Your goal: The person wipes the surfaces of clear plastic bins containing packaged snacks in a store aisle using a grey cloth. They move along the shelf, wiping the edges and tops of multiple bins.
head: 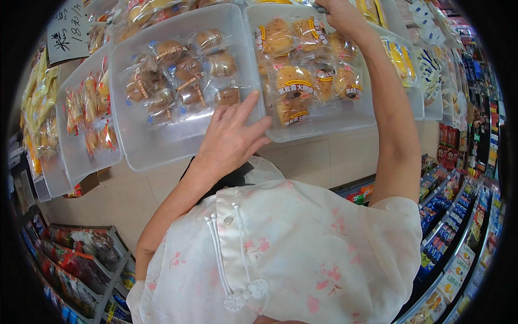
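My left hand (234,135) rests with fingers spread at the near corner where two translucent plastic bins meet. Its fingertips touch the rims, and nothing is held in it. The left bin (170,156) holds several brown round buns (188,69) in clear wrappers. In the right bin (336,121) lie several wrapped golden buns (293,81) with printed labels. My right hand (342,16) reaches over the right bin to its far side at the top edge. A small dark grey thing, perhaps a cloth (321,9), shows in its fingers, partly cut off by the picture's edge.
A handwritten price sign (68,30) stands at the upper left. More bins with wrapped snacks (91,97) flank both sides. Packed shelves (445,227) run along the right, and a tiered rack of packaged goods (81,263) stands lower left. Tiled floor (307,156) shows below the bins.
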A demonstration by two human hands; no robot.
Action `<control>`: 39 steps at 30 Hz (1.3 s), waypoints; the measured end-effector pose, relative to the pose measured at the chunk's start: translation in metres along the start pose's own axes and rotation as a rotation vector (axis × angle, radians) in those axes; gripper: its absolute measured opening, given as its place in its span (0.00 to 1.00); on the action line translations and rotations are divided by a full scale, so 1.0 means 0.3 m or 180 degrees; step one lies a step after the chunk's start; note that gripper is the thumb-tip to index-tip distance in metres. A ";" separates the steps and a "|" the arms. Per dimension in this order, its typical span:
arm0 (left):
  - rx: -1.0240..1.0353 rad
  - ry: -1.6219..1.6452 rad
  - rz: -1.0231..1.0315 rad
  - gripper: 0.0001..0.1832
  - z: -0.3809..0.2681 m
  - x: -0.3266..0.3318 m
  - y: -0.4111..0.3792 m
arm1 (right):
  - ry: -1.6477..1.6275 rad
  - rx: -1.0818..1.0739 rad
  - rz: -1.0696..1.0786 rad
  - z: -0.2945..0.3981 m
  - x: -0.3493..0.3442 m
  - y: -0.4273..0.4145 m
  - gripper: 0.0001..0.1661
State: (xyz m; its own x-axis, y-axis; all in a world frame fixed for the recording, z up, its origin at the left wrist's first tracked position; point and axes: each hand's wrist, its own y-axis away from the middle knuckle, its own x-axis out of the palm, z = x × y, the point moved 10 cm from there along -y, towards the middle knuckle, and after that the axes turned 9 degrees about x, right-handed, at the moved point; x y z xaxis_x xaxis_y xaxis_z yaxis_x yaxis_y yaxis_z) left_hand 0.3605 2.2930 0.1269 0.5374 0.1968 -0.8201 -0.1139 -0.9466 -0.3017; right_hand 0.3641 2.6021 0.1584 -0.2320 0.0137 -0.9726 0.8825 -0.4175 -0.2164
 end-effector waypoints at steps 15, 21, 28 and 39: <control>-0.0095 0.0196 -0.0024 0.20 0.003 -0.006 0.005 | 0.0317 -0.0027 0.0415 0.147 0.101 -0.091 0.11; -0.0066 0.0187 -0.0037 0.20 0.002 -0.007 0.006 | -0.0197 -0.0231 0.0308 0.306 0.050 -0.095 0.13; -0.0056 0.0230 -0.0049 0.20 0.000 -0.013 0.004 | -0.0202 -0.0766 0.0238 0.425 0.090 -0.132 0.15; -0.0091 0.0172 0.0000 0.20 0.003 -0.002 0.007 | 0.0127 -0.1214 0.0092 0.598 0.045 -0.045 0.06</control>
State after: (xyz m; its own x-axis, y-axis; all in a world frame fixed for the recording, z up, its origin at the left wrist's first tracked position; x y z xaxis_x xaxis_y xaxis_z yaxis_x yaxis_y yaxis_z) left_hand 0.3592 2.2910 0.1263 0.5819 0.1834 -0.7923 -0.0903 -0.9536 -0.2871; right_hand 0.2756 2.4449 0.1635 -0.1954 0.0455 -0.9797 0.9790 -0.0503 -0.1976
